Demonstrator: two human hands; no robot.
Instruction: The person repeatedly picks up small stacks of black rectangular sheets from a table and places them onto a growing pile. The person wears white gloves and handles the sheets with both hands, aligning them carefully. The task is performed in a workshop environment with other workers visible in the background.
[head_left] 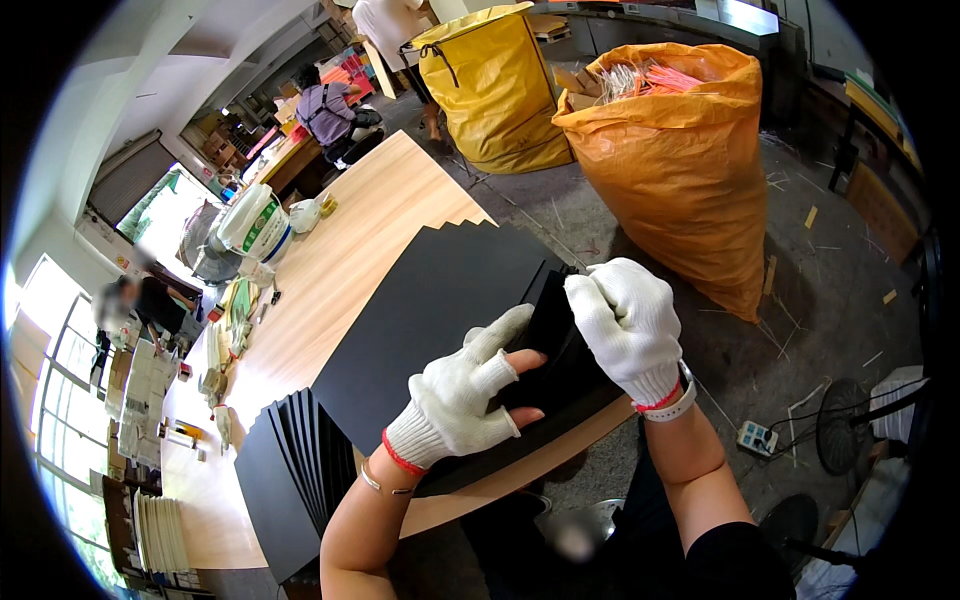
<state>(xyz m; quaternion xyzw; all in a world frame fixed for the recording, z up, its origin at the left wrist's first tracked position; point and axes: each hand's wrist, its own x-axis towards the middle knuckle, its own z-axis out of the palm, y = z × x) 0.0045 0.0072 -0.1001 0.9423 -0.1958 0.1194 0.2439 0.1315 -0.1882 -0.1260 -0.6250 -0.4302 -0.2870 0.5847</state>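
— While I watch remotely, what sits at frame centre?
— Item: black sheets (440, 300) on wooden table (340, 260). I see left hand (460, 395) and right hand (628, 325), fingers clamped on sheet edges.

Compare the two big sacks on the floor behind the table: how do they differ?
The orange sack stands nearer the table; the yellow sack sits farther back. The orange sack is open at the top, showing pale and red strips; the yellow sack's contents are not visible from here. The yellow sack has a dark strap; the orange sack shows none. Both stand upright and bulging on the floor.
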